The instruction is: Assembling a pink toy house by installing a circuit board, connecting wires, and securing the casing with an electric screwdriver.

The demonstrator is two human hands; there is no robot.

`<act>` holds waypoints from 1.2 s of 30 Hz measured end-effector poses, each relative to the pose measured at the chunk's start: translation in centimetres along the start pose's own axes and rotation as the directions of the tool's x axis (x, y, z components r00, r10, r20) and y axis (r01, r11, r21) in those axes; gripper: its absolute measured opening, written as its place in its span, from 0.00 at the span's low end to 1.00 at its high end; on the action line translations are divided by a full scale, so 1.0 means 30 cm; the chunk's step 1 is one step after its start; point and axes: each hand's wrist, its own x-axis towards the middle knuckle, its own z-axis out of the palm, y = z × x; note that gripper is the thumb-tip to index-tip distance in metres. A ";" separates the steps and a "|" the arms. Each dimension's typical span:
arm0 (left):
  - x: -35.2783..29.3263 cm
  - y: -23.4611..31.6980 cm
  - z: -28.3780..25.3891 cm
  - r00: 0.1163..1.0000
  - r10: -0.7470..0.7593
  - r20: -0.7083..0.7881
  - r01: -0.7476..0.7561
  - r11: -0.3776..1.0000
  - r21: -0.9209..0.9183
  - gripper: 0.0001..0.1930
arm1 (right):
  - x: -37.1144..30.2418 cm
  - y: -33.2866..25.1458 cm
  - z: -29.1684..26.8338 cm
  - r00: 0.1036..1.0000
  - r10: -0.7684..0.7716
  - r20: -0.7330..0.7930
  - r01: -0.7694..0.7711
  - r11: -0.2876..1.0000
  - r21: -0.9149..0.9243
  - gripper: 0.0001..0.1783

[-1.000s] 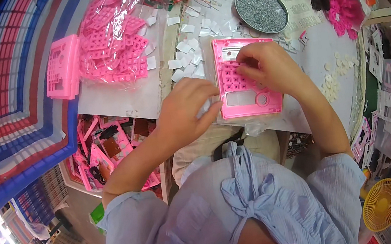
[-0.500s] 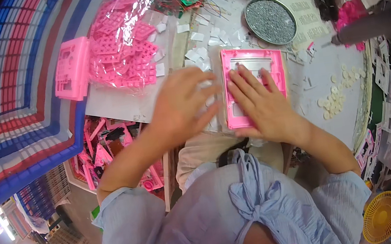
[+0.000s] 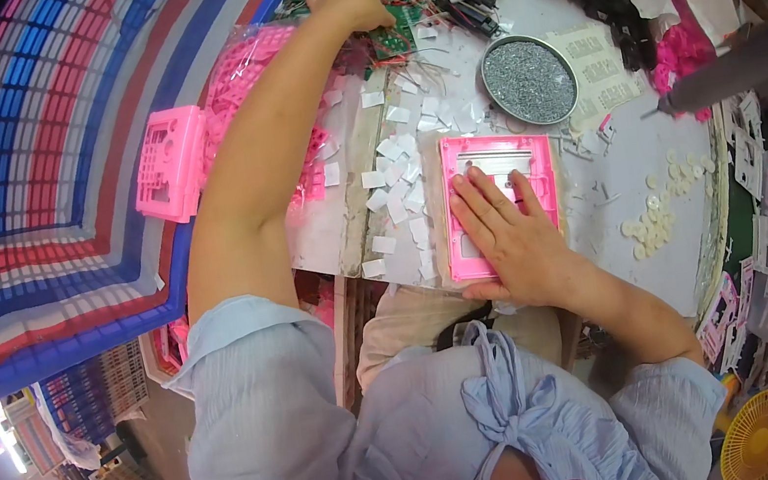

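Observation:
My left hand point(image 3: 353, 8) reaches to the far end of the table, over a pile of green circuit boards point(image 3: 404, 6) with thin wires. Its fingers bend down among the boards and are mostly hidden, so their grip does not show. In front of me a pink plastic casing point(image 3: 547, 191) lies with its hollow side up, a silver metal strip point(image 3: 496, 162) inside it. My right hand point(image 3: 520, 249) rests flat across the casing's lower part, fingers stretched out and holding nothing.
Small white squares point(image 3: 392, 179) lie scattered left of the casing. A round tin of small metal screws point(image 3: 529, 79) stands behind it; whitish discs point(image 3: 651, 222) lie to the right. A power screwdriver point(image 3: 727, 74) juts in from the right. Blue-red-white crates point(image 3: 107, 311) fill the left side.
My left hand has moved from beside the casing, forward and away, to the circuit boards. The right hand stays on the casing. The whole view has shifted slightly.

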 end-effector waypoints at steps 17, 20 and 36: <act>-0.510 0.061 -0.024 0.487 -0.060 -0.872 -0.728 0.524 -0.442 0.07 | 0.192 0.188 -0.135 0.969 0.217 -0.122 0.079 0.197 0.977 0.27; -0.586 0.083 0.012 0.433 0.117 -0.894 -0.753 0.592 -0.287 0.12 | 0.163 0.164 -0.112 0.953 0.267 -0.142 0.083 0.218 0.972 0.30; -0.895 0.098 0.006 0.996 0.077 0.036 0.062 -0.368 -0.928 0.17 | 0.148 0.087 -0.220 0.926 0.294 -0.235 0.237 0.029 0.971 0.18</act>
